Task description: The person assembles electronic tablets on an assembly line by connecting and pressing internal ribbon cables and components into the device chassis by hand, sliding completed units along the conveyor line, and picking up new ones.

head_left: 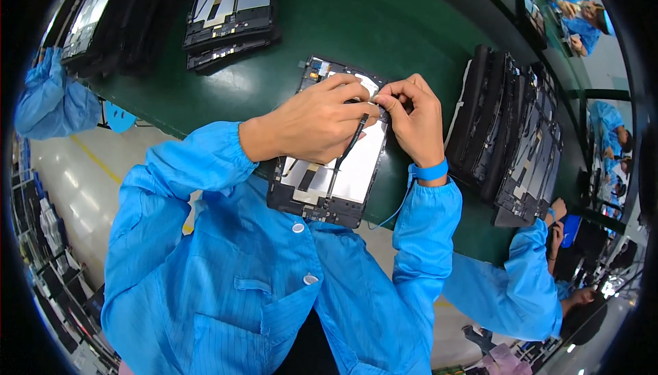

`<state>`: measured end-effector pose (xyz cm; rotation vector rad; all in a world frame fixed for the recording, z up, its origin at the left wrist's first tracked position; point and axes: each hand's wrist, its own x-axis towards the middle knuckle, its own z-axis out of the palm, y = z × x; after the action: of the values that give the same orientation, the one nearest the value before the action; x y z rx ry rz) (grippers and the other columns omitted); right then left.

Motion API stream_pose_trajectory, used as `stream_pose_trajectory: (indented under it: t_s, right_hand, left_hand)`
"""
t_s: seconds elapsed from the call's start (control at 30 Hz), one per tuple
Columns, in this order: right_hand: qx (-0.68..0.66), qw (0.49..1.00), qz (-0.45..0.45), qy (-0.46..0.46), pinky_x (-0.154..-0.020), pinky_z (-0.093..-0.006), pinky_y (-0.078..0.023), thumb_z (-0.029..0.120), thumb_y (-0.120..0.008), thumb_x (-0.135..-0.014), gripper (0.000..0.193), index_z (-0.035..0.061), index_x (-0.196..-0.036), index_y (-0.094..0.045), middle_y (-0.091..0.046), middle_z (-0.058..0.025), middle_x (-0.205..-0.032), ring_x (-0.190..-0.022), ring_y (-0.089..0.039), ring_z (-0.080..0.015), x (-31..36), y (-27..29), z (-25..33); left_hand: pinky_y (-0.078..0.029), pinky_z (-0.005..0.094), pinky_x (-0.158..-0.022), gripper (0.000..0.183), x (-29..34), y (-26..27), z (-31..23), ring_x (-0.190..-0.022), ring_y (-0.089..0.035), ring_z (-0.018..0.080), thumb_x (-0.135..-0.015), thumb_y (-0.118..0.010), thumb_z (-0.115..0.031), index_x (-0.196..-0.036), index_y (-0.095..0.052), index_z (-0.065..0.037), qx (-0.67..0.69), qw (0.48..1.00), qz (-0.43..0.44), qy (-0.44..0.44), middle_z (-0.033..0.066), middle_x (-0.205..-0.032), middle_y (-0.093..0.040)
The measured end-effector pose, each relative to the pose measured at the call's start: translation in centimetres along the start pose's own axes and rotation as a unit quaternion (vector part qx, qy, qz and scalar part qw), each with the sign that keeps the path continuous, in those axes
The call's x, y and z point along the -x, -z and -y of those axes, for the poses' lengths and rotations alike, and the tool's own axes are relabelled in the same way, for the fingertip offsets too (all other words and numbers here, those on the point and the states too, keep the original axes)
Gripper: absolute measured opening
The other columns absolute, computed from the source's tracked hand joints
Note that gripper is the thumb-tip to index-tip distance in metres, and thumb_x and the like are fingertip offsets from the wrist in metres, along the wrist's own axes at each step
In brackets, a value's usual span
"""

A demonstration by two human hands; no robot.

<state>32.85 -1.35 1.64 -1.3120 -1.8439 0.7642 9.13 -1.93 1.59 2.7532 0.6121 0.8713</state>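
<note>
Bringing both hands together over an opened tablet-like panel at the worktop's near edge.
The right hand pinches narrowly at the panel's one o'clock edge, its grip too small to make out; the left hand, fingers curled, blocks the panel's middle, and whether it holds anything I cannot tell. Around the panel, similar units stand stacked at eleven o'clock and three; a co-worker's blue sleeve lies at four.
</note>
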Motion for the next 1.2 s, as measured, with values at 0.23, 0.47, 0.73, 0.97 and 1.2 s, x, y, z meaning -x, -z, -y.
stream_pose_trajectory:
  t_s: [0.23,0.47,0.73,0.97,1.2]
  right_hand:
    - [0.006,1.000,-0.002,-0.021,-0.064,-0.0360,-0.041,0.013,-0.090,-0.086,0.014,0.0028,-0.095,-0.085,-0.057,-0.0074,-0.077,-0.070,-0.052,-0.0195,-0.6,-0.3,0.2]
    - [-0.045,0.996,0.020,-0.073,-0.063,-0.0312,-0.037,0.010,-0.086,-0.090,0.022,0.0023,-0.110,-0.084,-0.048,-0.0020,-0.074,-0.068,-0.045,-0.0121,-0.2,0.1,0.4]
    - [-0.230,0.948,0.123,-0.184,-0.064,-0.0258,-0.053,-0.003,-0.074,-0.097,0.061,0.0033,-0.155,-0.059,-0.042,0.0054,-0.081,-0.073,-0.050,-0.0053,1.5,1.6,0.9]
    - [-0.261,0.938,0.133,-0.186,-0.068,-0.0258,-0.058,-0.005,-0.073,-0.099,0.062,0.0018,-0.158,-0.056,-0.044,0.0051,-0.082,-0.076,-0.054,-0.0057,1.7,1.7,0.5]
    - [-0.270,0.933,0.134,-0.194,-0.070,-0.0261,-0.058,-0.006,-0.072,-0.100,0.063,0.0030,-0.160,-0.055,-0.046,0.0046,-0.083,-0.076,-0.055,-0.0059,1.7,1.9,0.4]
  left_hand:
    - [-0.051,0.0561,-0.116,0.038,-0.3,0.3,0.8,-0.118,-0.067,0.0337,-0.080,-0.085,-0.006,-0.116,-0.078,-0.001,0.030,0.999,0.022,-0.002,0.0109,-0.120,-0.073]
    - [-0.054,0.0561,-0.111,0.037,-0.5,0.3,1.2,-0.113,-0.068,0.0345,-0.078,-0.083,-0.002,-0.115,-0.078,-0.002,0.066,0.998,0.006,-0.003,0.0117,-0.115,-0.076]
    - [-0.052,0.0559,-0.113,0.039,-0.3,0.1,1.4,-0.111,-0.068,0.0339,-0.077,-0.085,-0.005,-0.115,-0.078,-0.003,0.077,0.997,0.005,0.007,0.0085,-0.119,-0.077]
    - [-0.051,0.0541,-0.113,0.046,-0.2,0.1,1.4,-0.111,-0.067,0.0330,-0.071,-0.086,-0.004,-0.116,-0.079,-0.004,0.083,0.997,0.001,0.008,0.0064,-0.121,-0.077]
    - [-0.050,0.0536,-0.113,0.054,-0.2,0.0,1.4,-0.112,-0.067,0.0328,-0.063,-0.085,-0.004,-0.117,-0.078,-0.003,0.083,0.997,-0.003,0.004,0.0068,-0.122,-0.076]
